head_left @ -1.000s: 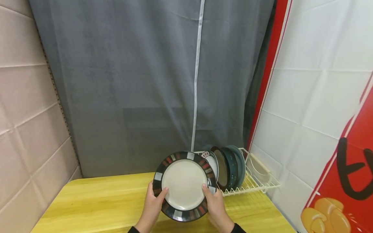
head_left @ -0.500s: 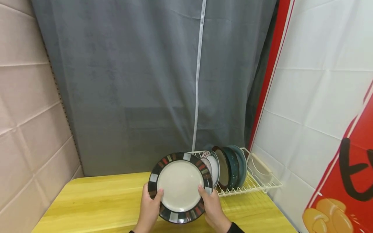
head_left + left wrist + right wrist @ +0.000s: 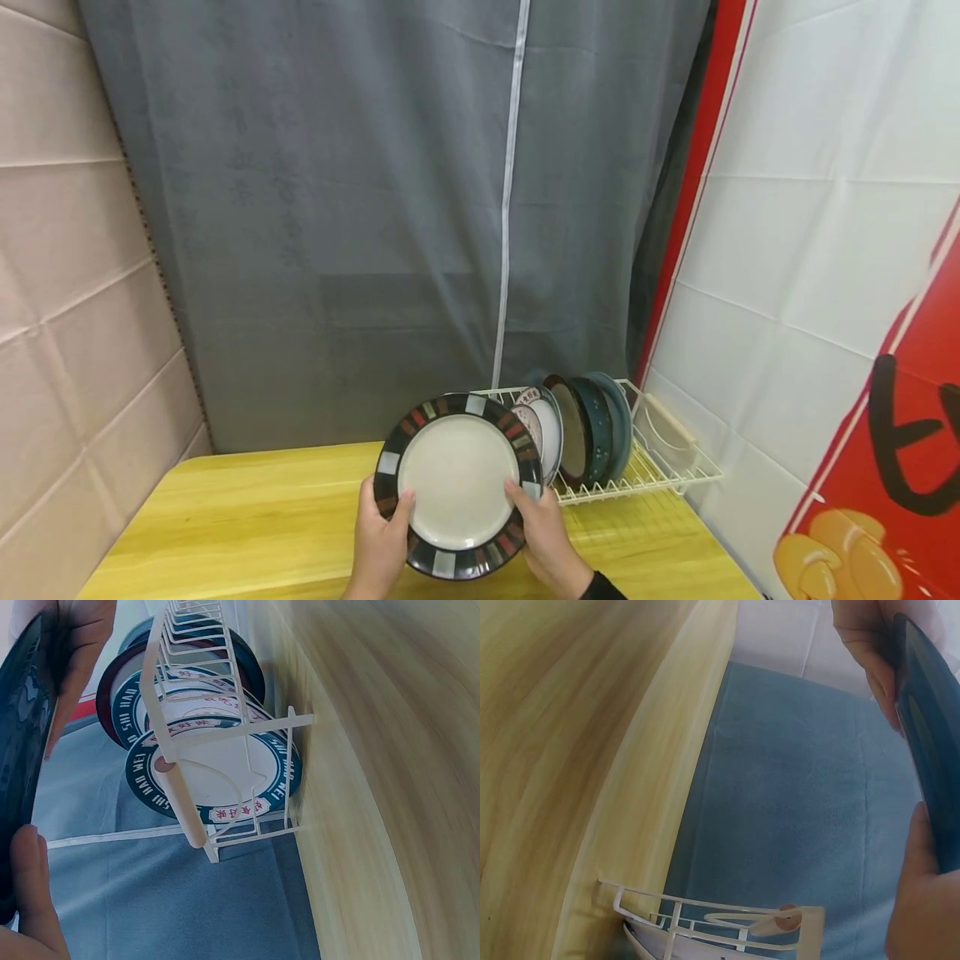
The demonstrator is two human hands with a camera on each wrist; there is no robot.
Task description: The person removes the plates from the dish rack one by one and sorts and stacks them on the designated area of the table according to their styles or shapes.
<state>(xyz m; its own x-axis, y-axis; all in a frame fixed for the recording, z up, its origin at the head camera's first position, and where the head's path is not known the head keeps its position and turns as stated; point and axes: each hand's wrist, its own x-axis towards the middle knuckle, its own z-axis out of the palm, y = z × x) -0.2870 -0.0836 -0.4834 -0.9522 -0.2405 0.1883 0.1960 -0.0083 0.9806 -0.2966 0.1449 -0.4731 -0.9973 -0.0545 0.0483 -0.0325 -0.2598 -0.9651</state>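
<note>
A round plate (image 3: 459, 483) with a cream centre and a dark patterned rim is held up in front of the dish rack, its face tilted toward the head camera. My left hand (image 3: 381, 533) grips its lower left edge, thumb on the face. On the opposite edge my right hand (image 3: 546, 533) grips it the same way, thumb on the rim near the cream centre. In the left wrist view the plate (image 3: 21, 757) appears edge-on with its dark underside showing. Fingers behind the plate are hidden in the head view.
A white wire dish rack (image 3: 637, 483) stands at the table's back right, several plates upright in it, including white ones with green lettered rims (image 3: 225, 776) and a blue-green one (image 3: 617, 425). The yellow wooden table (image 3: 277, 508) meets a grey curtain (image 3: 337, 250) behind.
Both hands have shifted the plate slightly left and a little down. More of the white plates in the rack shows beside it. The grip looks the same.
</note>
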